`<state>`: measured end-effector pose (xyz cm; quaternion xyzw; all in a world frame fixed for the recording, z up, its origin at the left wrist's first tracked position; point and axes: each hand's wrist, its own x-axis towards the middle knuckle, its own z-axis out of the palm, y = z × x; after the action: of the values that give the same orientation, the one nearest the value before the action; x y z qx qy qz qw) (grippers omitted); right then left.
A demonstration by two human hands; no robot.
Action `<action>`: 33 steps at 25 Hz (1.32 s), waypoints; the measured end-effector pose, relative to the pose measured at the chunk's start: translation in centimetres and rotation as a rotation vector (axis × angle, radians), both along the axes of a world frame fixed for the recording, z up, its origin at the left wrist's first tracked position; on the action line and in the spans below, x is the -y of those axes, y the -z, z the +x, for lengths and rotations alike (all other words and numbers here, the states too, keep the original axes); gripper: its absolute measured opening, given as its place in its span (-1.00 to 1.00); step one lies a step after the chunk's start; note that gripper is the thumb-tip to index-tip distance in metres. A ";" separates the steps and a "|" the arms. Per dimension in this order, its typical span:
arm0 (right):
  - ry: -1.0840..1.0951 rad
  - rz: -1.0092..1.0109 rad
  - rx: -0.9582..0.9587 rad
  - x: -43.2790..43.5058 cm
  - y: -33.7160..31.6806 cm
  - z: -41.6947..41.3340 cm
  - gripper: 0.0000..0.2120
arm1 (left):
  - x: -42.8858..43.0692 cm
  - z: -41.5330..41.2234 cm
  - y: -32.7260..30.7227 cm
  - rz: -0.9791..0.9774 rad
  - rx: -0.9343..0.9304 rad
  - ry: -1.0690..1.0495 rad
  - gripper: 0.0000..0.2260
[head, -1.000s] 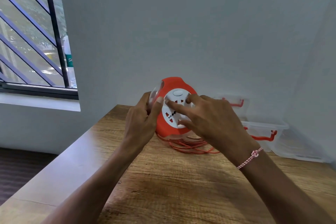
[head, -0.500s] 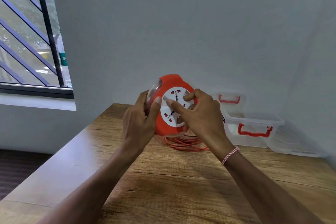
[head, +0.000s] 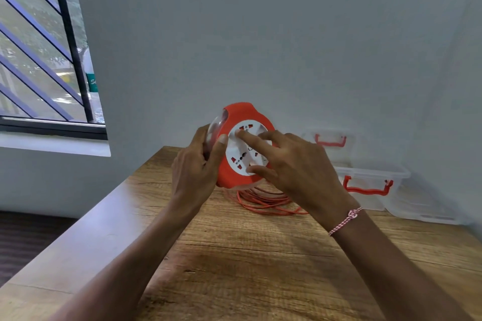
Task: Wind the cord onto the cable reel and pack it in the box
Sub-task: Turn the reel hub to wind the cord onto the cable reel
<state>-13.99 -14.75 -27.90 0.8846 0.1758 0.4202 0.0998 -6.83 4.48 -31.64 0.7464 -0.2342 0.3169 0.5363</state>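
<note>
Wood-grain tabletop (head: pixel 234 268), pale, runs under everything.

Left hand (head: pixel 194 174): clamped on the rim of the orange round plastic cable reel (head: pixel 241 156), thumb on the orange front edge, fingers curled behind the clear back shell. The reel is held tilted just above the table, white socket face toward the camera.

Right hand (head: pixel 302 172): fingers spread and fairly straight, gripping nothing. The index fingertip (head: pixel 241 134) presses on the upper left of the white socket disc, and the thumb touches its lower edge.

Below and to the right, the thin orange cord (head: pixel 266 203) lies in loose coils on the table, trailing from under the reel. Much of it looks unwound, so winding seems at an early stage.

Far right, against the wall: the clear plastic box (head: pixel 370 172) with red clip handles, open. Its clear lid (head: pixel 330 135) leans on the wall behind. Both are well apart from the reel.

To do the step well:
- Keep the left grip firm and steady so only the disc turns.
- Push the disc round with the fingertips in even sweeps, keeping them clear of the socket holes.
- Hold the reel's outlet over the coils so the cord feeds straight.
- Watch for loops snagging or kinking at the outlet, and free any tangle before it is drawn in.
</note>
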 end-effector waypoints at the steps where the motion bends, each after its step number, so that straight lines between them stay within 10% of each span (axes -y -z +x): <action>1: -0.001 -0.047 0.046 0.0 -0.1 0.1 -0.30 | 0.0 0.0 0.1 0.012 0.000 0.006 -0.46; 10: -0.122 -0.063 0.071 0.6 0.1 0.4 -0.49 | 0.0 0.2 0.2 -0.004 -0.046 0.061 -0.52; 16: -0.015 0.545 0.035 -2.2 0.8 0.9 -0.38 | 1.0 -0.1 0.7 -0.041 0.016 0.027 -0.52; 23: -0.375 1.154 -0.062 -0.7 0.9 0.8 -0.81 | 0.9 0.6 0.8 -0.183 -0.067 0.044 -0.71; 26: -0.157 1.045 -0.071 2.7 1.5 1.5 -0.98 | 0.3 1.1 0.8 -0.227 -0.140 0.043 -0.81; 33: 0.085 0.351 -0.770 4.1 6.1 3.3 -0.74 | 0.3 1.1 0.9 -0.256 -0.193 0.096 -0.84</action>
<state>-10.67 -18.86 -34.04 0.9870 0.0895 0.0781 -0.1081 -5.76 4.14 -32.58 0.6869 -0.1747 0.2449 0.6615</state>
